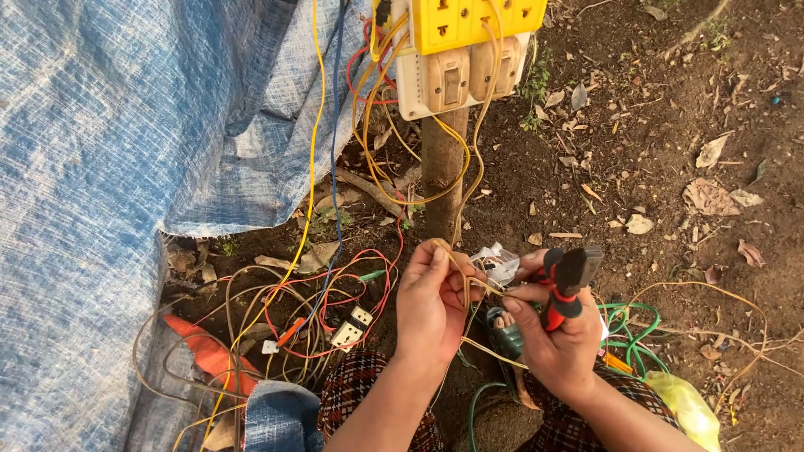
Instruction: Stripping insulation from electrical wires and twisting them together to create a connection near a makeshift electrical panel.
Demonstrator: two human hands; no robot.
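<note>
A blue tarp (84,167) is spread on the left. Beside it, a heap of loose wires (276,310) and small white sockets (347,331) is seen on the dirt. A yellow wire (465,280) is pinched by the left hand (431,305), which is shut around it just below the post (442,167). Above, a yellow socket box (477,21) is fixed to that post, with switches (456,79) under it. Red-handled pliers (565,289) are gripped in the right hand (557,343), and the wire end is touched by its fingertips too. It seems the wire end is being got ready for joining. A steady pinch and a careful bite with the pliers may be needed. Green wire (636,335) is lying at the right.
</note>
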